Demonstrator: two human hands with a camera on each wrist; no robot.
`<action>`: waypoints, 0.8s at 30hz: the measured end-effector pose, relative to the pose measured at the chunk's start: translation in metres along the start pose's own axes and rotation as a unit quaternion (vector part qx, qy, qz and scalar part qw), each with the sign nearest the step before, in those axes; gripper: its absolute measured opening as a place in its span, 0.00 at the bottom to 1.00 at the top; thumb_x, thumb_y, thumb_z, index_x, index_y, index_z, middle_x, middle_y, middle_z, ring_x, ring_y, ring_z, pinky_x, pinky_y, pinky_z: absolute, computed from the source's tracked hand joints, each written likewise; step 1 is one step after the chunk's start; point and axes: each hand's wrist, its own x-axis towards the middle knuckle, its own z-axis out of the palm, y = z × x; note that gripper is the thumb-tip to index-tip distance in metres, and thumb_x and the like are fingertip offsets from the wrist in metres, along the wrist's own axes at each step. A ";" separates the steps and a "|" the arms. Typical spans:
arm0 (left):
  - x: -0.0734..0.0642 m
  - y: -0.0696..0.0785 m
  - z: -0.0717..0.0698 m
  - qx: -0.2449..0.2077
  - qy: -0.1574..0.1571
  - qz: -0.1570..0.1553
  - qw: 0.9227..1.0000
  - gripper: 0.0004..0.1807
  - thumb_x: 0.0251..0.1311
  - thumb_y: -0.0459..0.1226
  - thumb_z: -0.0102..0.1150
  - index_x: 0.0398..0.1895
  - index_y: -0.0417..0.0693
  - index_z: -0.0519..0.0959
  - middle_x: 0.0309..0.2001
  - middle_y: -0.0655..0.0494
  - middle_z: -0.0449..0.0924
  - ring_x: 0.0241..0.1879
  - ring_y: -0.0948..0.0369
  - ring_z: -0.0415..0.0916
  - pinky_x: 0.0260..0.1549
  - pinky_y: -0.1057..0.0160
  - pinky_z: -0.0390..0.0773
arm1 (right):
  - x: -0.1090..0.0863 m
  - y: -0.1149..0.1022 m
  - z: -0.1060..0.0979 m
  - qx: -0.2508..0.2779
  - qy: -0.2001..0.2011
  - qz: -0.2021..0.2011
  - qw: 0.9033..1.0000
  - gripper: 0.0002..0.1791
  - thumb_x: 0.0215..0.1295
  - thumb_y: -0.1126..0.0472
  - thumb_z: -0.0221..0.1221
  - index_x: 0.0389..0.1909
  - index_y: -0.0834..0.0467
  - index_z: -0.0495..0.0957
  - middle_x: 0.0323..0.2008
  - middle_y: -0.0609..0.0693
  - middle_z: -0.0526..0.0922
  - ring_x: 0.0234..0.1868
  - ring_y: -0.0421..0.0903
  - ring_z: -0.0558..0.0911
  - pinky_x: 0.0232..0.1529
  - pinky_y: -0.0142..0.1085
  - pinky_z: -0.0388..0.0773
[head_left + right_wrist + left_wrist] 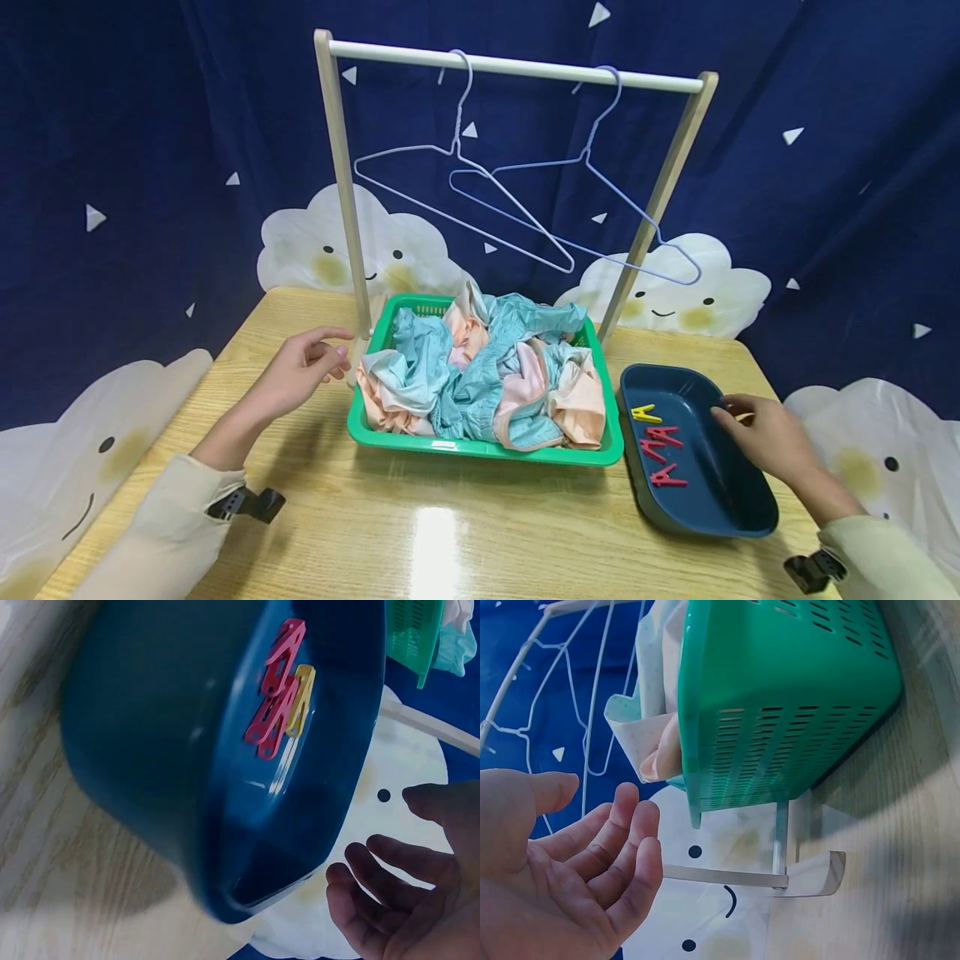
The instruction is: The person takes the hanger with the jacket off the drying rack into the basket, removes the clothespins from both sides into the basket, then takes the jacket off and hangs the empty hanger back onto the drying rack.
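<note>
My left hand [303, 371] hovers just left of the green basket [487, 451], its fingers loosely bent with nothing in them, as the left wrist view also shows. Crumpled teal and peach clothes [480, 392] fill the basket and spill up over its rim. On the right, my right hand [765, 433] is over the right rim of a dark blue tub [727, 475], fingers relaxed and empty. Inside the tub lie a yellow clothespin [645, 413] and several red clothespins [663, 435]; the right wrist view shows them bunched together.
Behind the basket stands a rack with a white rail [517, 65] and wooden posts. A white hanger [517, 200] and a bluish hanger [622, 196] hang from it. The wooden table [330, 517] ends at a dark blue curtain [150, 167] with cloud figures.
</note>
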 end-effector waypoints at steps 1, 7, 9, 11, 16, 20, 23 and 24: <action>0.000 0.001 0.000 -0.001 0.000 0.001 1.000 0.21 0.77 0.36 0.46 0.67 0.34 0.70 0.40 0.40 0.85 0.37 0.59 0.82 0.39 0.61 0.81 | 0.001 -0.002 0.000 -0.001 0.001 -0.002 1.000 0.23 0.74 0.53 0.58 0.52 0.72 0.80 0.46 0.70 0.85 0.40 0.62 0.86 0.34 0.47 0.82; 0.003 0.005 0.000 -0.006 0.001 0.007 1.000 0.20 0.77 0.36 0.47 0.67 0.35 0.70 0.42 0.37 0.85 0.38 0.58 0.82 0.38 0.65 0.81 | 0.004 -0.015 0.000 -0.010 0.013 -0.013 1.000 0.22 0.73 0.52 0.59 0.51 0.70 0.81 0.46 0.69 0.85 0.41 0.61 0.84 0.38 0.49 0.81; 0.003 0.007 0.001 -0.006 0.001 0.009 1.000 0.20 0.77 0.36 0.47 0.66 0.35 0.71 0.41 0.38 0.85 0.38 0.56 0.82 0.38 0.66 0.80 | 0.004 -0.020 -0.001 -0.011 0.018 -0.018 1.000 0.22 0.72 0.52 0.59 0.51 0.69 0.82 0.46 0.68 0.86 0.41 0.60 0.85 0.38 0.48 0.80; 0.004 0.010 0.001 -0.006 0.000 0.009 1.000 0.20 0.77 0.36 0.47 0.66 0.35 0.71 0.41 0.38 0.85 0.39 0.56 0.82 0.38 0.67 0.80 | 0.005 -0.025 -0.001 -0.009 0.018 -0.023 1.000 0.23 0.72 0.51 0.59 0.51 0.69 0.81 0.46 0.68 0.86 0.41 0.60 0.85 0.38 0.49 0.80; 0.006 0.015 0.002 -0.002 0.002 0.009 1.000 0.20 0.77 0.37 0.47 0.66 0.36 0.71 0.42 0.38 0.85 0.38 0.59 0.81 0.38 0.65 0.80 | 0.007 -0.038 -0.002 -0.001 0.012 -0.033 0.999 0.25 0.73 0.50 0.58 0.54 0.69 0.80 0.46 0.68 0.86 0.42 0.59 0.85 0.38 0.49 0.81; 0.007 0.019 0.003 -0.006 0.005 0.012 1.000 0.20 0.77 0.36 0.47 0.66 0.36 0.72 0.41 0.38 0.86 0.38 0.55 0.82 0.36 0.66 0.79 | 0.007 -0.047 -0.002 0.004 0.006 -0.035 0.999 0.26 0.74 0.48 0.57 0.56 0.68 0.79 0.48 0.67 0.86 0.43 0.59 0.85 0.39 0.48 0.82; 0.008 0.021 0.004 -0.008 0.006 0.015 1.000 0.19 0.77 0.36 0.47 0.65 0.36 0.72 0.41 0.37 0.85 0.39 0.53 0.82 0.33 0.65 0.77 | 0.007 -0.052 -0.001 0.010 0.004 -0.036 0.999 0.27 0.75 0.48 0.56 0.58 0.69 0.78 0.49 0.68 0.85 0.44 0.59 0.85 0.40 0.50 0.82; 0.008 0.022 0.004 -0.008 0.006 0.015 1.000 0.19 0.76 0.35 0.47 0.65 0.36 0.72 0.41 0.37 0.85 0.39 0.52 0.82 0.32 0.65 0.77 | 0.007 -0.054 -0.001 0.011 0.004 -0.036 0.999 0.27 0.75 0.49 0.56 0.58 0.69 0.78 0.49 0.68 0.85 0.44 0.59 0.85 0.40 0.50 0.82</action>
